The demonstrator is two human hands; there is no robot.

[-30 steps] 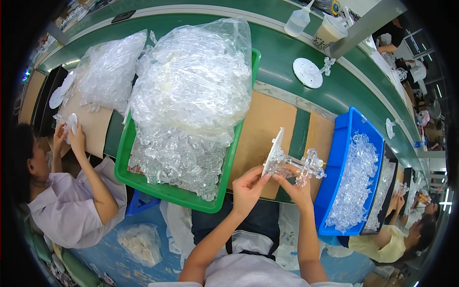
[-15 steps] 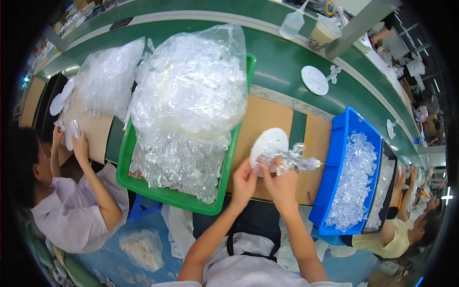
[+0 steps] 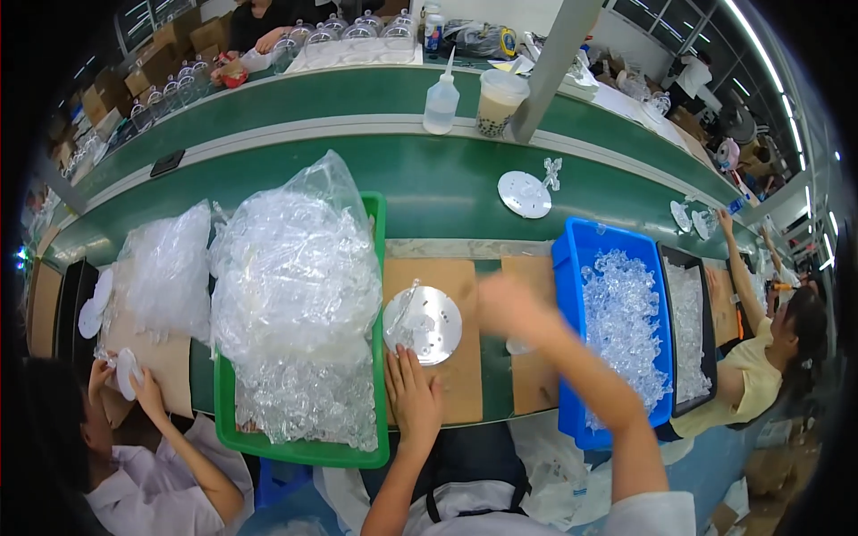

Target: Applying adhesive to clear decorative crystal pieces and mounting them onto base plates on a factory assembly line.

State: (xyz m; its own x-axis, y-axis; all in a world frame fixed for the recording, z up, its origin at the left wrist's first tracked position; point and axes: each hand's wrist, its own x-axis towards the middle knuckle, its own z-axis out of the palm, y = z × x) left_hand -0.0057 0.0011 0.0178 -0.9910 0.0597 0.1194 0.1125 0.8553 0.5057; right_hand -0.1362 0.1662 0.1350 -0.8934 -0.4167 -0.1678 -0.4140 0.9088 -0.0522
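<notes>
A shiny round disc (image 3: 441,327) with small holes lies on the brown cardboard in front of me. A transparent plastic piece (image 3: 405,313) rests over its left side. My left hand (image 3: 416,399) is open, its fingers stretched out at the disc's lower left edge, by the plastic piece. My right hand (image 3: 517,308) is smeared by motion above the cardboard, right of the disc; whether it holds anything cannot be made out. A small whitish thing (image 3: 518,347) shows just under it, partly hidden.
A green bin (image 3: 379,268) with a bag and loose transparent pieces stands left; a blue bin (image 3: 572,339) of similar pieces stands right. Beyond are a white disc (image 3: 525,195), a squeeze bottle (image 3: 441,107) and a drink cup (image 3: 500,103). Co-workers sit on both sides.
The disc went from between my hands to lying on the cardboard. My left hand has flattened beside it; my right hand has moved away to the right. My view has tilted up.
</notes>
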